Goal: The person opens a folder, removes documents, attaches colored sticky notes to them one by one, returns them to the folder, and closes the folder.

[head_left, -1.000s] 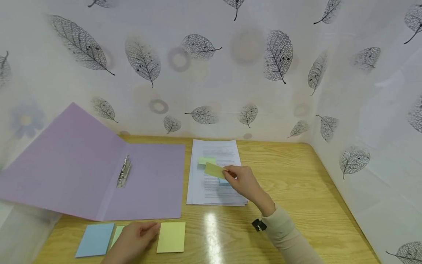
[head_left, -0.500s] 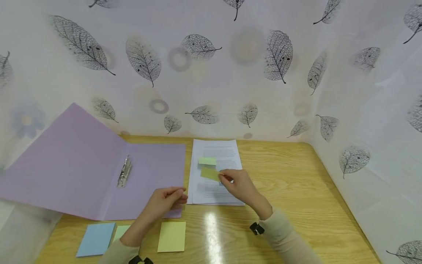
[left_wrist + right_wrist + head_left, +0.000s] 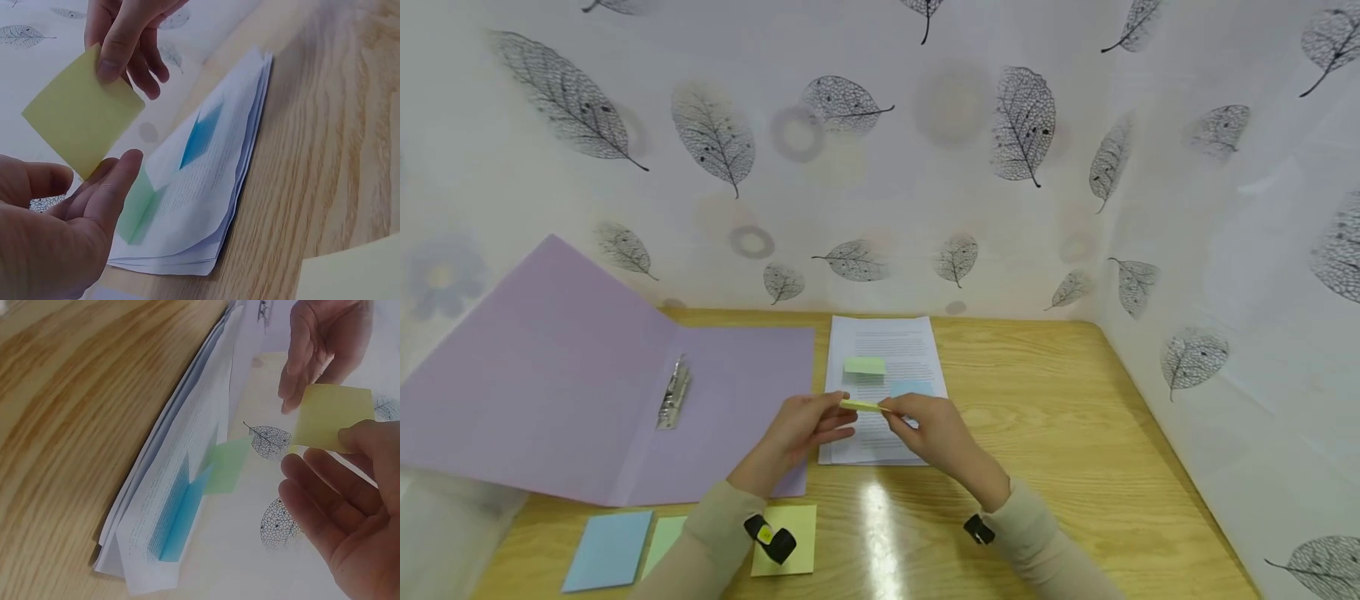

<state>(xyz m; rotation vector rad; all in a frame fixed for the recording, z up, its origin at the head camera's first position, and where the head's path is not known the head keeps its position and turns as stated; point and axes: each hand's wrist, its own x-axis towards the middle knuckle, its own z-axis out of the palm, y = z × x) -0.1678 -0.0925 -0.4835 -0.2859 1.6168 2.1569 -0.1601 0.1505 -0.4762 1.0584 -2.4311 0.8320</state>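
A single yellow sticky note (image 3: 861,406) (image 3: 80,112) (image 3: 331,417) is pinched between thumb and fingers of the right hand (image 3: 946,437) (image 3: 356,506), seen nearly edge-on in the head view. At its other end is the left hand (image 3: 796,429) (image 3: 62,234), thumb and fingers apart around the note's corner; whether they touch it I cannot tell. Both hands are above a stack of printed sheets (image 3: 842,446) (image 3: 181,256). On the top sheet stand a green note (image 3: 865,366) (image 3: 230,464) and a blue note (image 3: 912,388) (image 3: 185,519), each partly lifted.
An open purple folder (image 3: 730,392) with a metal clip (image 3: 674,393) lies to the left. Along the front edge are blue (image 3: 608,550), green (image 3: 662,537) and yellow (image 3: 801,542) note pads, the last two partly behind the left sleeve. A leaf-patterned sheet (image 3: 880,183) stands behind the table.
My left hand has risen from beside the pads to the yellow note. The right hand has brought the note slightly left and turned it edge-on, uncovering more of the blue note.
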